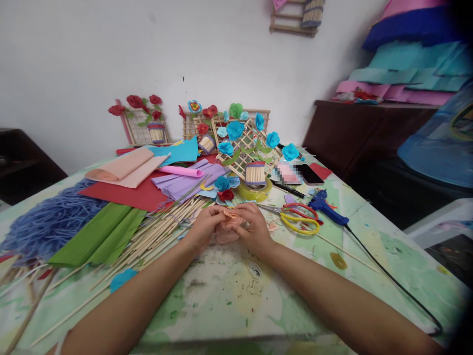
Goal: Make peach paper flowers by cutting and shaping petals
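Observation:
A peach paper flower [228,233] is held between my two hands above the middle of the table. My left hand [205,228] pinches its left side, and my right hand [255,228] has its fingers closed on the right side. The petals look ruffled, and the fingers hide part of them. Just to the right lie scissors [301,223] with red and yellow handles, and beyond them a blue glue gun [327,206] with a black cord. Left of my hands is a spread of thin wooden sticks [162,231].
Blue yarn [48,222], green paper [98,234] and red paper [121,195] cover the left side. A stick lattice [251,148] with blue paper flowers stands behind my hands, near a yellow tape roll [254,191] and a phone [309,174]. A dark cabinet [365,133] stands right.

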Tool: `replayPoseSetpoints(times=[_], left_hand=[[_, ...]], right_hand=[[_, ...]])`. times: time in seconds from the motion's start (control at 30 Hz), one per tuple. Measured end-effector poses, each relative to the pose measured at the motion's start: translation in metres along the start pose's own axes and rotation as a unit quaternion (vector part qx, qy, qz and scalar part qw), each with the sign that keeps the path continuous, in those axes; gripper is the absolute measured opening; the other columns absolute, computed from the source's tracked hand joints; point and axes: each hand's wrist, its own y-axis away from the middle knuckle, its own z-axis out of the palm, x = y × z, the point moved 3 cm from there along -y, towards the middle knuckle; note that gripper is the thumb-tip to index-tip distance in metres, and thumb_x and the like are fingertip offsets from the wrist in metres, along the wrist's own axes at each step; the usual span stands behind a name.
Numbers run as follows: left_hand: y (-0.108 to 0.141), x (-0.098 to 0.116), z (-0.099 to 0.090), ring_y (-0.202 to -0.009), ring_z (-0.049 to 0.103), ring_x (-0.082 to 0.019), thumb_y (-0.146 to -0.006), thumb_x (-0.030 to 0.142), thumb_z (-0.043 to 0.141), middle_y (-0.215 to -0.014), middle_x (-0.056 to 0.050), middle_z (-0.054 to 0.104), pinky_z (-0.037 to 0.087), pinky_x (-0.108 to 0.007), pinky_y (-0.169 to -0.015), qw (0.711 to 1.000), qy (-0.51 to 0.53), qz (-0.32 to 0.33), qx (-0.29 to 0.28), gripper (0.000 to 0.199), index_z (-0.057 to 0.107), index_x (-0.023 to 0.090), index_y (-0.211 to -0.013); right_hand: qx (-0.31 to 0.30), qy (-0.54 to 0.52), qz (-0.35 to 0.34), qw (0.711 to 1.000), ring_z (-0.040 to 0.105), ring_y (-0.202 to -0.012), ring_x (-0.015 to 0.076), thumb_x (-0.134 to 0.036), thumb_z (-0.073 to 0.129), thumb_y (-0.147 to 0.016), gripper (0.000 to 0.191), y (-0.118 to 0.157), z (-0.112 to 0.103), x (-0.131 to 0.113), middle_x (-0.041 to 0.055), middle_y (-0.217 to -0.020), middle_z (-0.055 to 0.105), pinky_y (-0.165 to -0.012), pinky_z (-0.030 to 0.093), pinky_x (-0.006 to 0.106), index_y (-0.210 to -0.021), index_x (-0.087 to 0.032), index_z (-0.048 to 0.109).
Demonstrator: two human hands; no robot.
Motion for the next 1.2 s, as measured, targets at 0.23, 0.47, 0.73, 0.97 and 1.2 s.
replayPoseSetpoints(times=[0.23,0.47,0.73,0.97,1.2], left_hand=[[0.0000,0.0028,0.0008,-0.053,0.049,-0.009,-0.063,0.020,0.064,-0.060,0.000,0.060,0.035,-0.020,-0.052,1.000,-0.010,0.023,0.005,0.006,0.065,0.013,-0.064],[0.0028,0.0050,0.0019,-0.052,0.054,-0.013,-0.059,0.022,0.067,-0.055,-0.001,0.059,0.037,-0.022,-0.050,1.000,0.008,0.008,0.021,0.012,0.058,0.014,-0.056],[0.0047,0.0041,0.0045,-0.055,0.056,-0.012,-0.057,0.020,0.069,-0.062,0.000,0.063,0.039,-0.022,-0.052,0.996,0.077,-0.011,0.054,0.018,0.060,0.014,-0.070],[0.0040,0.0017,0.0043,-0.058,0.057,-0.013,-0.059,0.020,0.067,-0.067,-0.002,0.064,0.042,-0.024,-0.057,0.998,0.061,-0.002,0.034,0.019,0.063,0.012,-0.075],[0.0047,0.0026,0.0059,-0.064,0.059,-0.015,-0.060,0.020,0.066,-0.076,-0.005,0.067,0.044,-0.025,-0.061,0.998,0.062,-0.006,0.018,0.028,0.065,0.011,-0.087]], right_hand=[[0.046,-0.006,0.022,0.999,0.055,-0.090,0.0209,-0.031,0.073,-0.069,0.033,-0.0003,-0.0013,0.0019,0.0057,-0.094,0.062,-0.079,0.045,0.036,-0.100,-0.023,0.065],[0.049,-0.019,0.039,0.998,0.057,-0.088,0.0196,-0.029,0.065,-0.076,0.021,-0.0005,-0.0016,0.0028,0.0048,-0.091,0.063,-0.079,0.046,0.035,-0.096,-0.023,0.064],[0.029,-0.004,0.109,0.994,0.056,-0.098,0.0227,-0.032,0.076,-0.060,0.073,0.0018,0.0039,0.0061,0.0089,-0.115,0.056,-0.083,0.047,0.037,-0.125,-0.023,0.044],[0.033,-0.014,0.079,0.996,0.056,-0.101,0.0230,-0.027,0.066,-0.073,0.051,0.0041,0.0027,0.0067,0.0094,-0.113,0.060,-0.086,0.046,0.039,-0.121,-0.022,0.049],[0.027,-0.073,0.063,0.995,0.053,-0.111,0.0230,-0.025,0.059,-0.079,0.054,0.0064,0.0030,0.0059,0.0118,-0.124,0.054,-0.090,0.046,0.038,-0.129,-0.022,0.040]])
